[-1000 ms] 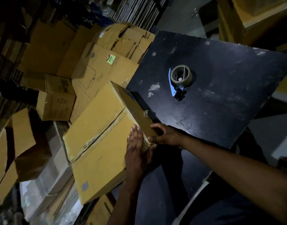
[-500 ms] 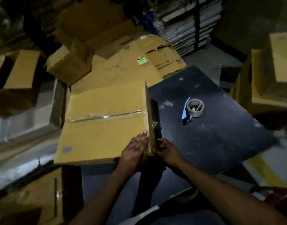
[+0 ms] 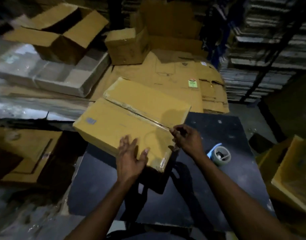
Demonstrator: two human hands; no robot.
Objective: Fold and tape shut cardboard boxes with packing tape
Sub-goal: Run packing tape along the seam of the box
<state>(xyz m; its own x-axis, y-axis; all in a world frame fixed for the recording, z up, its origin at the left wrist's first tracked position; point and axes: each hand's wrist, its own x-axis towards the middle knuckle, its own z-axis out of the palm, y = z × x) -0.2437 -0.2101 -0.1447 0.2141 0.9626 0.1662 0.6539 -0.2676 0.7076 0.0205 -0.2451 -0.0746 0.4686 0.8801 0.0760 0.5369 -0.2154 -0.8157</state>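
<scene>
A closed box [image 3: 129,118] lies on the far left part of the dark tabletop [image 3: 192,196], its left end hanging past the edge. Tape runs along its centre seam and over the near right corner. The left hand [image 3: 131,156] rests flat on the box's near edge with fingers spread. The right hand [image 3: 186,137] has its fingers curled at the right end of the seam; whether it pinches the tape is unclear. A tape roll [image 3: 220,155] sits on the tabletop just right of that hand. Flattened cartons [image 3: 183,78] lie beyond.

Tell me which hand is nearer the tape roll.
Right. The right hand is at the box's seam edge, just left of the tape roll; the left hand lies farther left.
</scene>
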